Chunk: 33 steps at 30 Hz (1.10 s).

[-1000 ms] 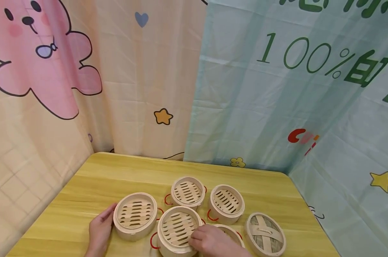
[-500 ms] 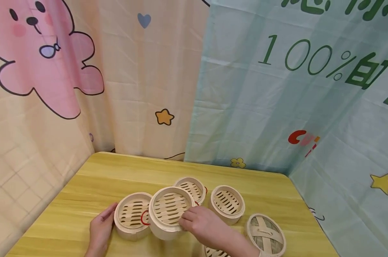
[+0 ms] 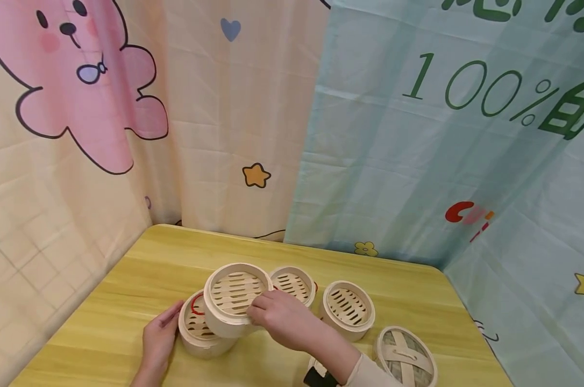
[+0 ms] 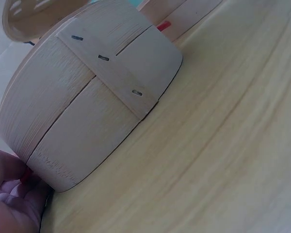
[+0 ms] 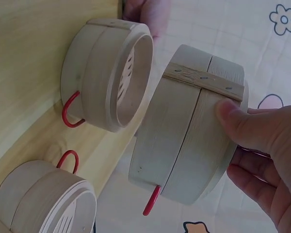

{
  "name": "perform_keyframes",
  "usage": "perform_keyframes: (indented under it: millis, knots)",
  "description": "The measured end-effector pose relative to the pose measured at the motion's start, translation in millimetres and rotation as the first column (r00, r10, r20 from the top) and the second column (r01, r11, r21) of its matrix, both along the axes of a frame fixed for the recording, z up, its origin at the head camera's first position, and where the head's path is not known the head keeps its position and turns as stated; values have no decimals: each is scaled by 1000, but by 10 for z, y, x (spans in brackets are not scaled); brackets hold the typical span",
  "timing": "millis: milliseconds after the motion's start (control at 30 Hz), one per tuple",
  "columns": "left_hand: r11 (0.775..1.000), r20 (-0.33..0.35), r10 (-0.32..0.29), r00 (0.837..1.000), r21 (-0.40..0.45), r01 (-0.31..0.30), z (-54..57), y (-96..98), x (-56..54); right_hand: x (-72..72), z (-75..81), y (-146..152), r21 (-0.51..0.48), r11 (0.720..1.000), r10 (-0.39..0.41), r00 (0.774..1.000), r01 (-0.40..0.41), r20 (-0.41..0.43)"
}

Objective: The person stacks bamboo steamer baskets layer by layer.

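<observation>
My right hand [image 3: 287,320] holds a small bamboo steamer basket [image 3: 239,294] by its rim, thumb on the outer wall and fingers on the inner side. This basket [image 5: 194,126] is raised and tilted, its red cord handle hanging down in the right wrist view. It overlaps the back right of a second steamer basket [image 3: 205,346], which stands on the table. My left hand [image 3: 158,338] is at that lower basket's left side. In the left wrist view, its thumb and curled fingers pinch the red handle [image 4: 25,174] low on the wall.
Two more steamer baskets stand behind, one at the back middle [image 3: 294,285] and one to its right [image 3: 348,310]. A woven bamboo lid [image 3: 405,357] lies at the front right. My right forearm mostly covers another pale piece [image 3: 313,365]. Printed curtains [image 3: 234,204] border the wooden table [image 3: 127,301].
My right hand has lifted its basket from the front middle and carried it left and back, over the left basket. My left hand stays at the left basket.
</observation>
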<state>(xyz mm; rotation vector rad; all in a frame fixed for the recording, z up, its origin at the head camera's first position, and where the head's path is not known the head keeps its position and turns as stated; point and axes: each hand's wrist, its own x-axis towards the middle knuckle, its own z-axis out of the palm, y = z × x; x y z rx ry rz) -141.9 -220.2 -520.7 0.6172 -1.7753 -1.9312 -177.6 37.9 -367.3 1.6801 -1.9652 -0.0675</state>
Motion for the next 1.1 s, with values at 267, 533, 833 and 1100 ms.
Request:
perform_keyframes:
  millis: [267,533,833,1100]
  knots:
    - [1000,-10,11,1000,-26,-12,20,-8,6,-63,-50,-245,31,999,-38,999,38,18]
    - [1000,-38,7,999,10,-6,4,0,30,-38,-80,-435,63,998,-26,1000,25,14]
    - [998,7,40,999,-40,-39,9,0,45,-18,-181,-541,68,998,-4,1000,4,10]
    - [996,33,48,998,-83,-45,10,-5,36,-42,-247,-562,57,998,-16,1000,15,9]
